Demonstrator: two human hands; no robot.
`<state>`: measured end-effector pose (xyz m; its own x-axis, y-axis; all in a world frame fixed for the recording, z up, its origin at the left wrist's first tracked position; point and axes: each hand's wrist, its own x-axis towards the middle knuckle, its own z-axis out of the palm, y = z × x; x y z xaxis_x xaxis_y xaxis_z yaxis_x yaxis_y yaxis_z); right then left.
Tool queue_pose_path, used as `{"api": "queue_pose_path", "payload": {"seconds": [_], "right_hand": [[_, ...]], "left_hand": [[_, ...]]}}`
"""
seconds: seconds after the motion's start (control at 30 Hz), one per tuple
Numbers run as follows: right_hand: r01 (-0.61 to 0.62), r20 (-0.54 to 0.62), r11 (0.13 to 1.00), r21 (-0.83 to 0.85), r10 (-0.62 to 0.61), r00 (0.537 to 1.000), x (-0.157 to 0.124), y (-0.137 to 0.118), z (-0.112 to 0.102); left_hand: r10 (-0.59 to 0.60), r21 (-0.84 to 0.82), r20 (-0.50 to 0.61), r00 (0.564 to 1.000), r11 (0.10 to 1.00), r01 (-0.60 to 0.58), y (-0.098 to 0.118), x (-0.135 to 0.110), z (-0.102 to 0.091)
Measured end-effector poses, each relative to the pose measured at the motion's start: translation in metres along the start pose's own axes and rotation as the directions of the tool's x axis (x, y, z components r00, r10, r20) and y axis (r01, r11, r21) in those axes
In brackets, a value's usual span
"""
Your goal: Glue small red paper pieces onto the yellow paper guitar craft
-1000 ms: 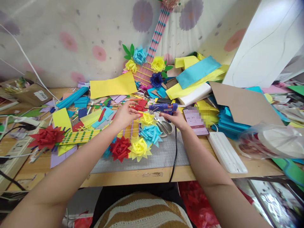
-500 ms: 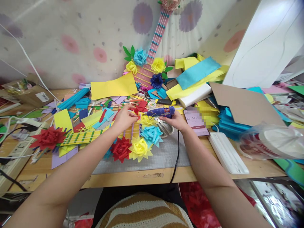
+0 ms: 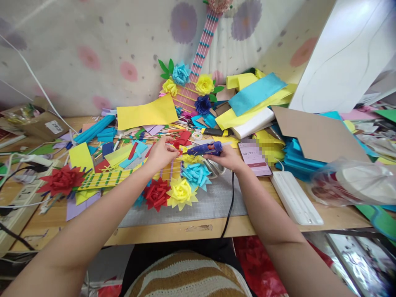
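My right hand (image 3: 228, 158) is closed around a blue glue gun (image 3: 204, 149), whose nozzle points left toward my left hand. Its black cord (image 3: 230, 202) hangs over the table's front edge. My left hand (image 3: 161, 153) pinches a small red paper piece (image 3: 177, 145) just in front of the nozzle. Below both hands lies a paper guitar with a yellow, green-striped neck (image 3: 105, 178), ringed by paper flowers: red (image 3: 157, 193), yellow (image 3: 182, 192) and light blue (image 3: 196, 174).
A grey cutting mat (image 3: 210, 202) lies under the flowers. A phone (image 3: 255, 158) and a white flat box (image 3: 293, 198) sit to the right. Coloured paper scraps, a cardboard sheet (image 3: 318, 136) and a pink paper guitar (image 3: 198, 62) crowd the back. A power strip (image 3: 18, 198) lies left.
The glue gun has dropped lower and tilted, its nozzle moving closer to the red piece in my left hand. My left hand has stayed almost still.
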<state>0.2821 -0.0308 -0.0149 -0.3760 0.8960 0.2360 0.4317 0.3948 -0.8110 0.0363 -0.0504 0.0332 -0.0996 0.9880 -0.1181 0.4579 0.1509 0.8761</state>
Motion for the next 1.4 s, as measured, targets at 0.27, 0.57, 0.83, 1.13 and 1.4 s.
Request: {"api": "queue_pose_path", "payload": {"seconds": [0.27,0.57,0.83,1.13,1.4], "right_hand": [[-0.016,0.012,1.000,-0.004,0.017,1.000,-0.001,0.006,0.003],[0.006,-0.015,0.999,-0.038,-0.007,1.000,0.000,-0.002,0.002],[0.048,-0.024,0.999,-0.025,-0.048,0.999,0.000,0.000,0.000],[0.106,0.023,0.993,-0.052,-0.105,0.994,0.001,0.002,-0.001],[0.101,0.024,0.990,-0.100,-0.099,0.995,0.000,-0.002,-0.003]], "left_hand": [[-0.020,-0.037,0.006,1.000,0.999,0.021,0.001,0.000,0.001],[-0.048,-0.070,0.052,0.997,0.996,0.051,-0.002,-0.001,0.001],[-0.066,-0.059,0.065,0.996,0.996,0.070,-0.006,-0.001,0.000],[-0.023,0.020,0.056,0.998,1.000,0.022,-0.009,0.003,0.001],[-0.019,0.054,0.040,0.999,0.998,0.016,-0.003,0.001,0.000]]}}
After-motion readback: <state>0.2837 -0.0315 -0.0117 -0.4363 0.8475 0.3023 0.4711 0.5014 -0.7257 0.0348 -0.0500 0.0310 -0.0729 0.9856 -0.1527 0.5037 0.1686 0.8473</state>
